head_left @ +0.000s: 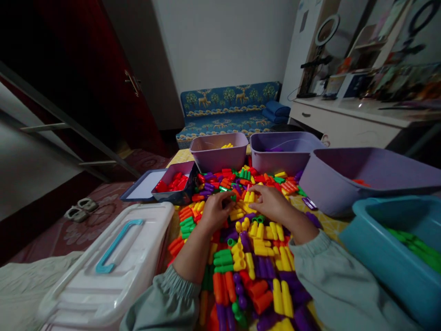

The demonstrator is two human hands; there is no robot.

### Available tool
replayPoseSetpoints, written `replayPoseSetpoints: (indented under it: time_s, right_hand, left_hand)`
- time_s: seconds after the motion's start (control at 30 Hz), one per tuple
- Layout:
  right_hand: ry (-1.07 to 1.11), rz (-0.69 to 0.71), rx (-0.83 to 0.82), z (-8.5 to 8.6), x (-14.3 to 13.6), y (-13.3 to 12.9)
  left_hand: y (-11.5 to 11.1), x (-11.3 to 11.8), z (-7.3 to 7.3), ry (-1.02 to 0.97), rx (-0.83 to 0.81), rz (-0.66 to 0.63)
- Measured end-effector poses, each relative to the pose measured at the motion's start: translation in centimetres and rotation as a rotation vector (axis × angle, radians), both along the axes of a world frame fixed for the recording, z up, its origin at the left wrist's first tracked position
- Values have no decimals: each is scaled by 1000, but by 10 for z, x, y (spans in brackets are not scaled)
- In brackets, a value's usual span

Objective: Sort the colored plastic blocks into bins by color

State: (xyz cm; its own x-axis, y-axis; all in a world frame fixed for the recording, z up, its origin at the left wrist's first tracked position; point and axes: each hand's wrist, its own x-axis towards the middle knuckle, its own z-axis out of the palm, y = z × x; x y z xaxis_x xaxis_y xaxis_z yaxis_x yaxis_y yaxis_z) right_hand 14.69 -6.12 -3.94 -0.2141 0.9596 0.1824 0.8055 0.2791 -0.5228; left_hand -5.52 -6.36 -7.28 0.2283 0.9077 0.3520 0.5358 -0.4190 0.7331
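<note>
Many small plastic tube-shaped toy pieces in red, orange, yellow, green and purple cover the table in a loose heap. Over the middle of it, my left hand (217, 210) is closed with curled fingers. A green piece shows at its fingertips; what the fingers grip is hidden. Across from it, my right hand (270, 203) has thumb and forefinger apart, close above some yellow pieces (248, 197). Nearer to me lie more yellow pieces (263, 248), orange pieces (223, 287) and purple pieces (265, 266).
Behind the heap stand a pinkish tub (218, 156) and a purple tub (280, 158). A larger purple tub (324, 184) and a teal tub (375, 243) with green pieces are at right. At left are a box of red pieces (174, 183) and a lidded white container (138, 243).
</note>
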Motion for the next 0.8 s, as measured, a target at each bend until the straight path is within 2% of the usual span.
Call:
replayPoseSetpoints:
  time_s: [0.17, 0.37, 0.5, 0.63, 0.8]
  right_hand:
    - [-80, -3, 21, 4, 13, 6]
    - [-27, -3, 9, -4, 4, 5]
    - [33, 9, -22, -5, -2, 2]
    - [119, 52, -34, -4, -6, 1]
    - [137, 149, -52, -9, -11, 0]
  left_hand:
    - [0, 0, 0, 16, 6, -10]
    - [-4, 2, 5, 34, 1, -31]
    - [-5, 1, 8, 70, 75, 0]
    - [-3, -1, 5, 154, 164, 37]
    - [-1, -2, 0, 240, 106, -46]
